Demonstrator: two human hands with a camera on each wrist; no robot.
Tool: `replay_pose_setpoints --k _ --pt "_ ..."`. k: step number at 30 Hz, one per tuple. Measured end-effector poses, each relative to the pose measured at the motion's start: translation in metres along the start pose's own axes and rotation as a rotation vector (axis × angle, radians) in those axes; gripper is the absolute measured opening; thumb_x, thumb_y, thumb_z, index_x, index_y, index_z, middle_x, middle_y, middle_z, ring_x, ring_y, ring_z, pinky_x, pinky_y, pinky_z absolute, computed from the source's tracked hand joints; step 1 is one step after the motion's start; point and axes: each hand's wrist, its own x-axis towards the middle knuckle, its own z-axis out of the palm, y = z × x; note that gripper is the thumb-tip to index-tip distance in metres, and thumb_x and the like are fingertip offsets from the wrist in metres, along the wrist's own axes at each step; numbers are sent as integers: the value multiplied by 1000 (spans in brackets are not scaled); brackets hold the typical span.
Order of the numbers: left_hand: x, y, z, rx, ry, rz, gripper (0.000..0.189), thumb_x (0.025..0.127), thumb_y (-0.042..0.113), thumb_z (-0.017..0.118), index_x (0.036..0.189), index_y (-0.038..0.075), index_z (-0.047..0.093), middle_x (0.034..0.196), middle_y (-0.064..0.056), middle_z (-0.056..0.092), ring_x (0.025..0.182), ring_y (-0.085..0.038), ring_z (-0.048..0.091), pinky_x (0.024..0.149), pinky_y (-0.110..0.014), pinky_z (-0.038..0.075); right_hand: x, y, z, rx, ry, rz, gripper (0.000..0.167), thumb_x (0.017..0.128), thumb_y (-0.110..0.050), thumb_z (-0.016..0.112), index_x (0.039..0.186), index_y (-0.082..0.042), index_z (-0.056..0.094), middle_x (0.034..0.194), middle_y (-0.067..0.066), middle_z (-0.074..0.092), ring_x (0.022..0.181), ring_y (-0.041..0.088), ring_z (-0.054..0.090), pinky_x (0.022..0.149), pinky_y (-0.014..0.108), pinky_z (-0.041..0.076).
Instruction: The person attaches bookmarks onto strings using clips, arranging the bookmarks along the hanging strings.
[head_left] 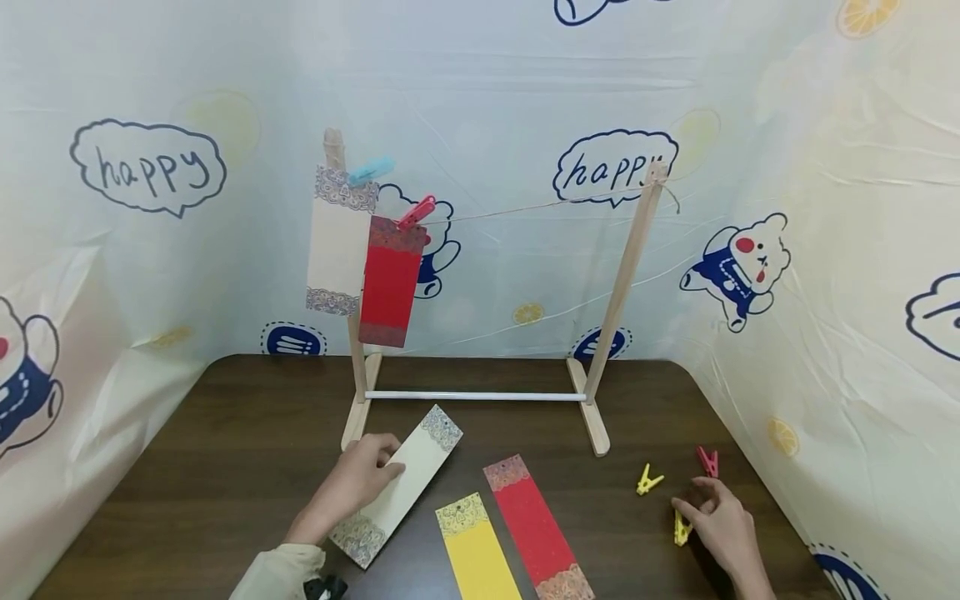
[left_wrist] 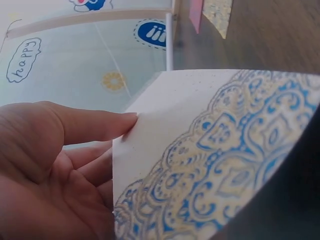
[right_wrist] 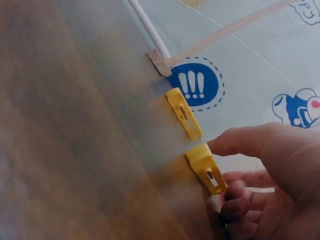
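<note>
My left hand (head_left: 367, 471) pinches the edge of a long white card (head_left: 412, 475) with blue-grey lace patterns at both ends. Its thumb lies on the card's face, with the other fingers behind, as the left wrist view shows; the card slants over the table. At the right, my right hand (head_left: 720, 521) is beside a yellow clothespin (head_left: 681, 529) lying on the table, its thumb close to one end and the other fingers loosely bent. Whether it touches the clothespin I cannot tell. Another yellow clothespin (head_left: 648, 480) and a red clothespin (head_left: 707, 462) lie nearby.
A wooden stand (head_left: 625, 292) with a string (head_left: 510, 212) stands at the back. A white card (head_left: 336, 250) under a blue clothespin (head_left: 371, 171) and a red card (head_left: 392, 283) under a red clothespin (head_left: 417, 212) hang there. A yellow card (head_left: 480, 554) and red card (head_left: 534, 525) lie in front.
</note>
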Motion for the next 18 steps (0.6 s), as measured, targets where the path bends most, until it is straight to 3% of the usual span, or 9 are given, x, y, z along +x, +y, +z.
replay_pose_setpoints --k 4,11,18 --pt "-1 2 -3 -16 0 12 10 86 0 73 92 6 68 82 -5 71 69 -13 60 58 -32 48 -1 0 -1 -6 -32 -8 63 89 -41 72 129 4 54 71 0 60 63 17 53 61 34 42" --pt "-2 5 -7 -20 4 20 10 87 1 72 94 6 68 85 -5 71 73 -14 60 61 -33 49 -3 -2 -2 -59 -50 36 81 83 -61 71 129 4 54 76 1 63 67 19 55 59 36 42" --pt "-2 6 -9 -31 4 17 8 88 2 72 93 7 67 87 -5 71 76 -15 62 62 -33 49 -2 -2 -2 -48 -38 11 64 89 -47 69 126 3 57 73 0 62 64 18 55 58 35 42"
